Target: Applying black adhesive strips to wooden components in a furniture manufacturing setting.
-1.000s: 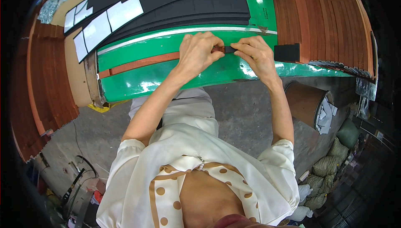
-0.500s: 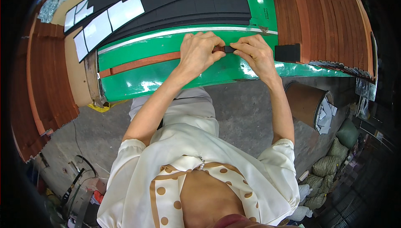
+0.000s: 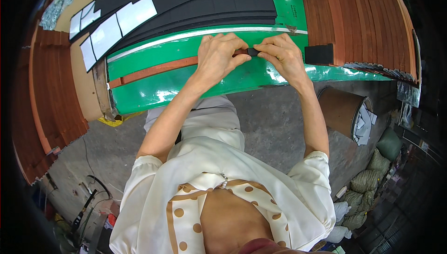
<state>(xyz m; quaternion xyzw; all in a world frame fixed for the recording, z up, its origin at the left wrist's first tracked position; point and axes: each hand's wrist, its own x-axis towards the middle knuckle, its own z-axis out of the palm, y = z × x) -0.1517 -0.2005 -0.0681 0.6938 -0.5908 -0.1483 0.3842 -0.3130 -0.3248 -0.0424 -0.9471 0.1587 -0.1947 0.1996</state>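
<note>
Right now a small black piece [image 3: 253,52] is sitting at the right-hand end of a narrow reddish-brown strip [image 3: 158,71], over the front part of the green surface [image 3: 219,82]; whether it is wrapping round that end or only butting against it, I'm not able to tell. With my right hand [image 3: 281,58] I'm pinching the piece between thumb and fingertips, seemingly because something so small is offering no room for a fuller hold. My left hand [image 3: 220,56] is closing thumb and fingers on the strip just beside that end, presumably to be steadying it where the other hand is meeting it. The rest of the strip is stretching away to the surface's left edge, running roughly along the front edge, so its length is probably being borne by the table and not by my wrist. Behind it, beyond a pale line, black sheets [image 3: 209,2] are lying overlapped toward the back edge, with white-faced pieces [image 3: 106,35] resting over their left end, likely out of my working space. At the right edge a tall stack of brown slats [image 3: 368,26] is standing, a black block [image 3: 319,54] sitting against its near left corner, both apparently within easy reach of my right arm.
</note>
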